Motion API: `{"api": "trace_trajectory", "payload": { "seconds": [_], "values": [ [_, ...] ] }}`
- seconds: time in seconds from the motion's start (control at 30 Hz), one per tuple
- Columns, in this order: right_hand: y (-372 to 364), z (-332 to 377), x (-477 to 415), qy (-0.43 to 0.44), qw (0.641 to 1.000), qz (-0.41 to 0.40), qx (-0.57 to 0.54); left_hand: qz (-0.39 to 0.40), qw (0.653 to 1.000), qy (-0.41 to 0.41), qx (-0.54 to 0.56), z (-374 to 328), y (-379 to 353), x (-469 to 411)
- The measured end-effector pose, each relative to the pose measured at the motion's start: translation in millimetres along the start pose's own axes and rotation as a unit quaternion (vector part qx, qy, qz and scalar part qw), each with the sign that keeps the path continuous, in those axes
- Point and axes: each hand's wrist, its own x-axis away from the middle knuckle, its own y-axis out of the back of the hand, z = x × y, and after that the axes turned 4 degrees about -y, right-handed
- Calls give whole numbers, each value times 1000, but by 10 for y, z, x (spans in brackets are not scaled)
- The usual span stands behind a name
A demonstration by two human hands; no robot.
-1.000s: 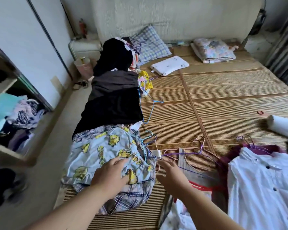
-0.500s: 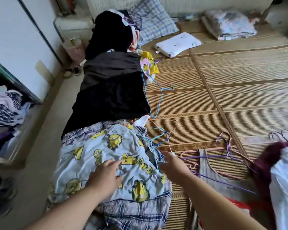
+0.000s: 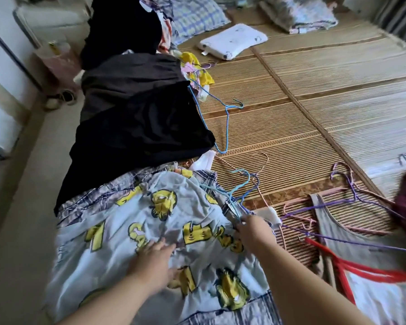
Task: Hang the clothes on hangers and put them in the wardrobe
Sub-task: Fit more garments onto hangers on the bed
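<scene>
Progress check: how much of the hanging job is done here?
Done: the black garment seems to carry a blue hanger. In hand: the left hand presses the cartoon-print garment flat while the right hand grips a light blue hanger at its edge. Left: the grey tank top lies unhung among loose purple hangers; nothing visible is in a wardrobe.

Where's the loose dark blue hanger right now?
Head view, left of centre: the dark blue hanger lies on the bamboo mat along the black garment's right edge, beyond the hanger bundle that the right hand grips.
</scene>
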Motion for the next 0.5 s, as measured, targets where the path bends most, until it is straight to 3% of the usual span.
{"api": "trace_trajectory", "payload": {
  "seconds": [0.1, 0.2, 0.33, 0.4, 0.5],
  "values": [
    [93, 58, 154, 2, 999, -35, -24, 13, 999, -19, 31, -26, 180, 47],
    [303, 169, 492, 32, 991, -94, -87, -38, 996, -35, 69, -104, 557, 223],
    [672, 261, 1111, 79, 981, -107, -141, -114, 990, -58, 62, -266, 1263, 579],
    [938, 274, 1455, 59, 973, -108, -195, -152, 984, -80, 51, -324, 1698, 818],
    [1310, 312, 1984, 143, 966, -75, -200, -199, 975, -99, -1, -375, 2241, 1177]
  ]
}}
